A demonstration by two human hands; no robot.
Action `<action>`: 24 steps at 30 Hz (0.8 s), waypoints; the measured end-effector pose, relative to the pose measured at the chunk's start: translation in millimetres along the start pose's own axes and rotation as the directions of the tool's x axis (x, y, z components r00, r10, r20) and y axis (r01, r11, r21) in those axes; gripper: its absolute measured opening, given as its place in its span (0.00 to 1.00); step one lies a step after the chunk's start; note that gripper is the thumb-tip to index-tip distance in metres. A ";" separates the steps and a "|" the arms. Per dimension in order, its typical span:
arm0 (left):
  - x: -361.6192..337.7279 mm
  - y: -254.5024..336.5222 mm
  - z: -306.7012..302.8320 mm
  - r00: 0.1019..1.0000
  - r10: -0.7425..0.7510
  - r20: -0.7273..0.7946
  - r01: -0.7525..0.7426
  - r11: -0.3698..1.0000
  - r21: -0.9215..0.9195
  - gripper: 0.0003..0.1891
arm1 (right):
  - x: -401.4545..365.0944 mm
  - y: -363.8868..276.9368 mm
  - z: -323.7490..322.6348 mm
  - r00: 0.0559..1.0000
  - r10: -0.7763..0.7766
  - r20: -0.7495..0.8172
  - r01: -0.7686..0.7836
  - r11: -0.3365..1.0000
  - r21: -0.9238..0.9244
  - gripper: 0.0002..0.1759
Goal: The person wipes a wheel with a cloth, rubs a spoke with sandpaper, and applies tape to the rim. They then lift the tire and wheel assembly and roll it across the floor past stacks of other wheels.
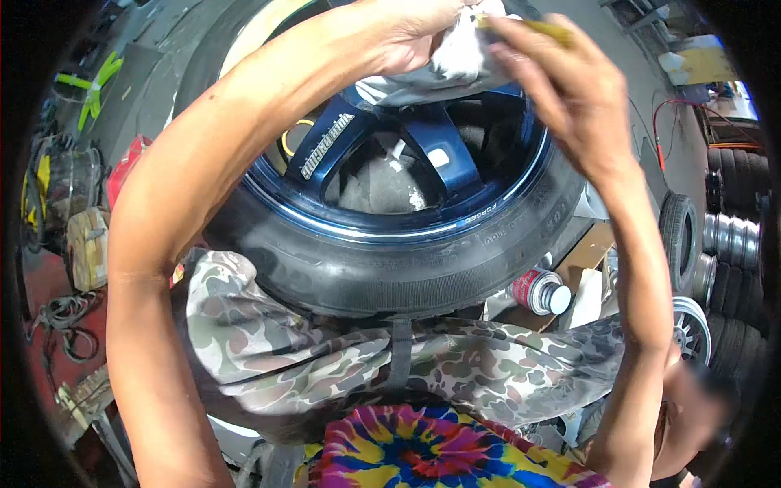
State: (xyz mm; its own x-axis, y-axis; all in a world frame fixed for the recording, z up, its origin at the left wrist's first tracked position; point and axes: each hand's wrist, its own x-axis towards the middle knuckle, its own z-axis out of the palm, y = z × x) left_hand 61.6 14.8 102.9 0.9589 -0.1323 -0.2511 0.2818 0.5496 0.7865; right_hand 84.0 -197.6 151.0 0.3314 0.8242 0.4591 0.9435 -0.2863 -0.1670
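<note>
A tyre [382, 281] on a blue spoked wheel rim [455, 167] lies before my lap, with white lettering on one spoke. Crumpled white cloth [464, 61] covers the upper part of the spokes. My left hand [415, 37] reaches in from the left, its fingers closed on the cloth near the top edge of the view. To the right, my right hand [573, 89] is curled and blurred by motion. It grips a slim yellow-olive tool [541, 29], whose tip is at the cloth; its exact kind I cannot tell.
A metal can with a red label [537, 293] leans by a cardboard box [582, 264] right of the tyre. Stacked tyres [736, 268] and another person [691, 415] are at the right. Cables [69, 321] and a bright green star-shaped object [96, 85] are at the left.
</note>
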 end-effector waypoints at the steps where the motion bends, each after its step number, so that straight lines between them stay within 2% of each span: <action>1: 4.0 -1.8 -10.3 1.000 0.005 0.006 -0.005 1.000 -0.002 0.11 | 1.7 1.8 17.1 0.992 -0.127 -0.020 0.123 0.986 -0.114 0.21; 3: 9.0 -4.5 -34.0 0.984 -0.138 0.109 0.144 0.989 -0.045 0.11 | -0.3 -2.4 35.8 0.983 -0.173 -0.061 0.165 0.979 -0.116 0.20; 5: -24.5 -7.9 -16.8 0.990 -0.128 -0.064 0.134 0.986 0.097 0.12 | -5.6 -16.4 39.4 0.975 -0.223 -0.013 0.220 0.968 -0.119 0.17; 7: -25.2 -18.1 -26.8 0.996 -0.086 -0.037 0.091 0.979 0.185 0.13 | -14.4 -24.0 35.9 0.989 -0.125 0.085 0.123 0.992 0.023 0.17; 9: -20.1 -16.7 -43.5 0.995 -0.082 -0.059 0.092 0.979 0.183 0.15 | -29.7 -29.4 26.6 0.988 -0.070 0.137 0.064 0.997 0.045 0.19; 11: -10.0 -12.9 -74.5 0.980 0.113 -0.166 -0.068 0.964 0.258 0.15 | -46.3 -44.6 14.2 0.951 0.170 0.257 -0.191 0.980 0.061 0.24; 12: -16.3 -10.2 -71.5 0.948 0.293 -0.125 -0.232 0.904 0.360 0.17 | -67.1 -58.5 2.3 0.960 0.169 0.225 -0.190 0.979 0.076 0.26; 13: -29.3 -3.0 -66.7 0.931 0.330 -0.159 -0.181 0.792 0.583 0.20 | -86.3 -64.1 3.1 0.959 0.179 0.219 -0.205 0.973 0.102 0.28; 14: -28.7 -7.2 -82.1 0.928 0.361 -0.092 -0.185 0.662 0.727 0.19 | -104.0 -66.6 8.7 0.959 0.210 0.189 -0.238 0.961 0.140 0.29; 15: -24.3 -21.4 -100.1 0.929 0.369 -0.024 -0.183 0.516 0.837 0.18 | -115.9 -74.2 9.3 0.925 0.293 0.241 -0.328 0.937 0.121 0.31; 16: -17.4 -44.4 -106.9 0.910 0.413 0.025 -0.241 0.480 0.843 0.18 | -127.8 -79.8 14.9 0.916 0.335 0.222 -0.367 0.921 0.126 0.32; 17: -15.8 -67.0 -115.5 0.856 0.501 0.131 -0.312 0.297 0.903 0.18 | -138.2 -83.5 21.2 0.904 0.375 0.206 -0.406 0.904 0.135 0.33; 19: -23.2 -88.0 -108.8 0.825 0.533 0.187 -0.208 -0.022 0.978 0.20 | -149.9 -87.0 26.4 0.850 0.474 0.230 -0.508 0.854 0.116 0.34; 20: -23.7 -95.0 -104.0 0.833 0.508 0.220 -0.223 -0.057 0.973 0.16 | -149.3 -89.0 28.5 0.835 0.496 0.239 -0.524 0.849 0.071 0.37; 21: -23.0 -98.7 -102.5 0.840 0.497 0.217 -0.226 -0.043 0.973 0.16 | -145.6 -89.9 32.1 0.825 0.506 0.252 -0.536 0.842 0.065 0.37; 23: -22.9 -100.5 -102.5 0.760 0.529 0.376 -0.341 -0.167 0.925 0.14 | -135.8 -89.3 42.1 0.817 0.523 0.241 -0.539 0.843 -0.003 0.28; 24: -24.0 -98.8 -105.4 0.789 0.486 0.376 -0.344 -0.158 0.926 0.14 | -133.9 -87.5 49.0 0.832 0.513 0.211 -0.530 0.848 0.025 0.29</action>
State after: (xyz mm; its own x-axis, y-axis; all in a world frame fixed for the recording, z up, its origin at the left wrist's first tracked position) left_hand 7.2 50.6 -28.2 0.9062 -0.1472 0.3963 -0.3426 -0.8048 0.4846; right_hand -43.3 -259.0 61.4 0.7588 0.6417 0.1119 0.6242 -0.6671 -0.4067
